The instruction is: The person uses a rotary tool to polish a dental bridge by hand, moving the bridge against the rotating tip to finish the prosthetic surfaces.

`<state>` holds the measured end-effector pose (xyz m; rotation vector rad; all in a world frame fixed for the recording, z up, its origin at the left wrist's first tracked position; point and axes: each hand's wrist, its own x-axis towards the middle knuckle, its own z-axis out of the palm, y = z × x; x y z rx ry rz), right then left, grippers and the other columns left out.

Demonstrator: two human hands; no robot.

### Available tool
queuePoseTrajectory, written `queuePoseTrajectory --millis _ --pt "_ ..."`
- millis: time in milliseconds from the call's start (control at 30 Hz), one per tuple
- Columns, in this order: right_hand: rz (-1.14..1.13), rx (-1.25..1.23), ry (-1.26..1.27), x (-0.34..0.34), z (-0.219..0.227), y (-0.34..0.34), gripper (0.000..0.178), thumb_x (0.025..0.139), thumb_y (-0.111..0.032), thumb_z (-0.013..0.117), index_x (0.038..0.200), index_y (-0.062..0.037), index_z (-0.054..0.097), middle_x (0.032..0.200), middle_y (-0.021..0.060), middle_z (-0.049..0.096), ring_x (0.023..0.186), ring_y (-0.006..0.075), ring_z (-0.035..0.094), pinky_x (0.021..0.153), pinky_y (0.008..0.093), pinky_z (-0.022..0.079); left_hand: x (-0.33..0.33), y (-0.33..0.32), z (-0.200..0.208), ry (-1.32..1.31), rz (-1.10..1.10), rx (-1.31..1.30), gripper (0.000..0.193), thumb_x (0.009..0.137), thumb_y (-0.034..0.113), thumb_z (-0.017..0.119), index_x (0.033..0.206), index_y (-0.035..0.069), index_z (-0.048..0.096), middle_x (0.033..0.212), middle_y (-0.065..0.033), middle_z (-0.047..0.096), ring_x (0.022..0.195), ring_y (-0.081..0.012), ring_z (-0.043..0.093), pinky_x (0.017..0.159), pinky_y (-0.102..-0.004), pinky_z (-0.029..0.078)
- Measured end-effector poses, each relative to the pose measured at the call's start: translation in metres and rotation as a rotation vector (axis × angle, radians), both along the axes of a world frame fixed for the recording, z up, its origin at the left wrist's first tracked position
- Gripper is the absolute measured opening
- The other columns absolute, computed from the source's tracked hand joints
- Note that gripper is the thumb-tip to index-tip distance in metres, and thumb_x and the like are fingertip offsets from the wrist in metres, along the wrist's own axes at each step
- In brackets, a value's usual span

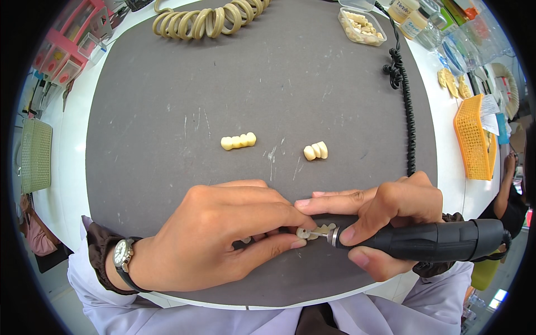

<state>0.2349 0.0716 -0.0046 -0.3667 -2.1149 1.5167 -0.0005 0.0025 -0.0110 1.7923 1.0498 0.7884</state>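
Between the thumb and fingers of my left hand [223,231] is a cream-coloured dental bridge [303,233], partly hidden by the fingertips. My right hand [393,209] grips a black rotary handpiece [441,242], lying nearly level, its thin metal bur at the bridge; I cannot tell whether it touches. My right fingers reach across to my left fingertips. Beyond the hands, two more pieces rest on the grey mat: a row of joined tooth crowns [239,140] and a shorter joined piece [316,151].
On the grey mat [167,111], a coiled beige hose [206,22] lies at the far edge. A clear box of tooth pieces [362,27] sits far right, beside a black coiled cord [409,111]. Orange basket [472,137] right; green basket [36,156] left. Other people sit at both sides.
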Motion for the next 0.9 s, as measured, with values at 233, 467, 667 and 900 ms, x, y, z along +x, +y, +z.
queuePoseTrajectory --millis 233,467,667,900 --pt "-0.019 -0.019 0.001 0.0000 -0.0003 -0.0018 0.019 0.079 -0.005 0.074 0.076 0.0012 0.056 0.093 0.0380 0.066 0.101 0.0465 0.066 0.087 0.0538 0.054 -0.0001 0.0004 0.0005 0.008 -0.003 -0.004 0.022 0.075 0.003 0.080 0.096 0.004 0.076 0.080 -0.0072 0.071 0.064 -0.0156 0.062 0.057 -0.0258 0.048" --pt "-0.012 -0.018 -0.012 0.0005 0.0010 -0.0008 0.019 0.079 -0.006 0.074 0.077 0.0014 0.056 0.096 0.0383 0.066 0.102 0.0460 0.066 0.088 0.0519 0.055 0.0004 0.0004 0.0011 0.008 0.001 -0.003 0.022 0.075 0.003 0.081 0.096 0.004 0.076 0.080 -0.0075 0.071 0.063 -0.0158 0.061 0.057 -0.0263 0.047" --pt "0.003 -0.045 -0.113 0.0041 0.0070 -0.0002 0.019 0.080 -0.007 0.074 0.078 0.0012 0.056 0.097 0.0382 0.066 0.102 0.0460 0.066 0.089 0.0519 0.054 0.0001 0.0005 0.0014 0.017 -0.001 -0.001 0.022 0.075 0.002 0.080 0.096 0.004 0.076 0.080 -0.0074 0.071 0.063 -0.0157 0.061 0.057 -0.0262 0.047" --pt "0.013 -0.038 -0.082 0.0033 0.0053 0.0007 0.018 0.081 -0.007 0.072 0.080 0.0015 0.057 0.100 0.0382 0.065 0.104 0.0456 0.065 0.090 0.0511 0.054 0.0001 0.0003 0.0024 0.018 0.001 -0.008 0.023 0.075 0.002 0.080 0.097 0.004 0.075 0.079 -0.0072 0.070 0.063 -0.0153 0.061 0.056 -0.0259 0.047"
